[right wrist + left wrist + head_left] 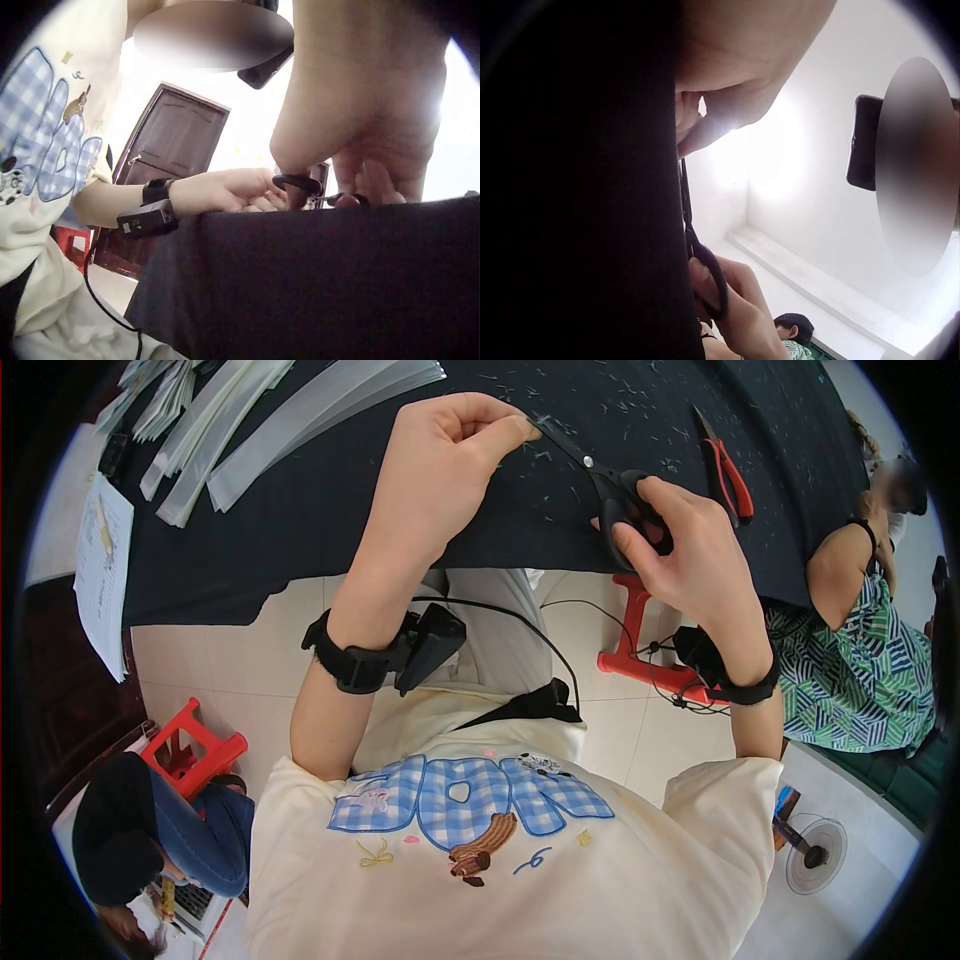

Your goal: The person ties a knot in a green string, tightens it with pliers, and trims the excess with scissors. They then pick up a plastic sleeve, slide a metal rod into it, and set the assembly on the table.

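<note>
Scissors (598, 478) with black handles sit over the black table cloth (300, 530). The right hand (690, 560) holds them, fingers curled through the handles. The left hand (440, 460) pinches a tiny bit (533, 422) at the blade tips. Blue checked letters (470, 800) on the shirt are too bent to read.

Cream T-shirt (640, 880), blue gingham lettering (470, 800); black wristbands (345, 660).

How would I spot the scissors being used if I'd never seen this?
Find the big black tablecloth and its near edge, where two hands meet. The scissors run from the right hand toward the left hand. Their handles are black, unlike the red-handled cutters lying loose nearby.
</note>
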Demonstrator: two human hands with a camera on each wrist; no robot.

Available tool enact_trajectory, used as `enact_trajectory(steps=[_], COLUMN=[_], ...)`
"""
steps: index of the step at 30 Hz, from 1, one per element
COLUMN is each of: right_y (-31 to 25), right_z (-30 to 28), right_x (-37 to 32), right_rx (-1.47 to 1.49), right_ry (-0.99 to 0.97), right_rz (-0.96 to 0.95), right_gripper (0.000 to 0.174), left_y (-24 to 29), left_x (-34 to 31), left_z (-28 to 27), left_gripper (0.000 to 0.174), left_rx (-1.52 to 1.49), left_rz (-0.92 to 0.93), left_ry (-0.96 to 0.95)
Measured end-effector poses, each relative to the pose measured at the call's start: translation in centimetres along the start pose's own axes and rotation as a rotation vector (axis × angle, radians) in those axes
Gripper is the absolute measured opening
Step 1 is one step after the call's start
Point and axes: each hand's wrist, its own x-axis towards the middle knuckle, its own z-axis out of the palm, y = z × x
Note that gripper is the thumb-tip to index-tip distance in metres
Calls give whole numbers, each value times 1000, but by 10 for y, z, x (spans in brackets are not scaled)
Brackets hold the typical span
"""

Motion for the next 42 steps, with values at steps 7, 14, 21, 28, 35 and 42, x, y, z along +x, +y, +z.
enact_trajectory(steps=[7, 14, 21, 28, 35, 42], right_y=[0, 1, 2, -1, -2, -4], right_z=[3, 2, 5, 5, 5, 4], right_x=[1, 1, 0, 0, -1, 0], right_rx=[44, 12, 3, -4, -9, 8], right_ry=[12, -1, 10, 4, -4, 10], right_rz=[-9, -29, -51, -48, -51, -51], right_gripper=[23, 23, 23, 24, 24, 23], left_y=[0, 0, -1, -2, -2, -3], left_x=[0, -1, 0, 0, 0, 1], left_z=[-1, 0, -1, 0, 0, -1], left_gripper=[16, 16, 16, 16, 16, 16], left_rx=[26, 44, 35, 22, 31, 18], left_rz=[11, 19, 7, 5, 5, 17], left_ry=[0, 13, 3, 17, 9, 9])
